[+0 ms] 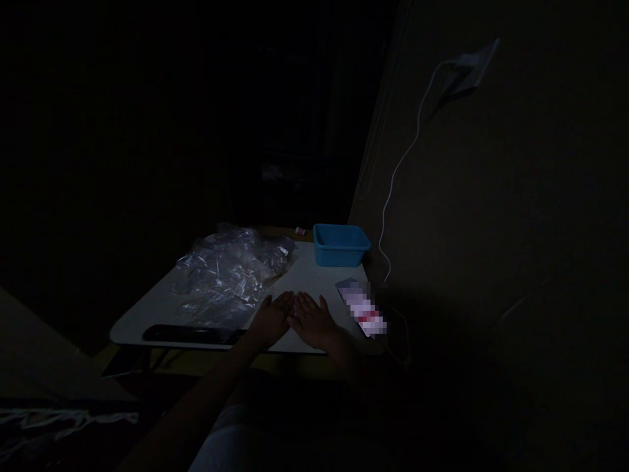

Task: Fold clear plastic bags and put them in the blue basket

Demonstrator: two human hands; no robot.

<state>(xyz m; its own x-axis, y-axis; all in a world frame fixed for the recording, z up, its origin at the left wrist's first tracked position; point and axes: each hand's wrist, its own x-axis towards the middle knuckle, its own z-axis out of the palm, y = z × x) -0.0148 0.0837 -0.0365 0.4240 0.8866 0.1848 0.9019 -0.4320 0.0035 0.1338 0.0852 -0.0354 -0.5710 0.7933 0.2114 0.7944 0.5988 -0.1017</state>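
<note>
Both hands rest side by side near the front edge of a small white table (305, 272), palms down with the fingers stretched out. My left hand (272, 320) lies flat beside the crumpled clear plastic (230, 269). My right hand (314, 321) is also flat, its fingertips close to those of the left. I cannot make out anything held in either hand. To the right of my right hand lies a lit phone-like screen (362, 308), its picture blurred out. A blue plastic basin (341, 247) stands at the back right.
A dark slot (191, 334) runs along the table's front left edge. One small pink-and-white item (300, 231) sits behind the table top. From a wall socket (466, 69), a white cable (393, 177) hangs down to the right. The room is very dark.
</note>
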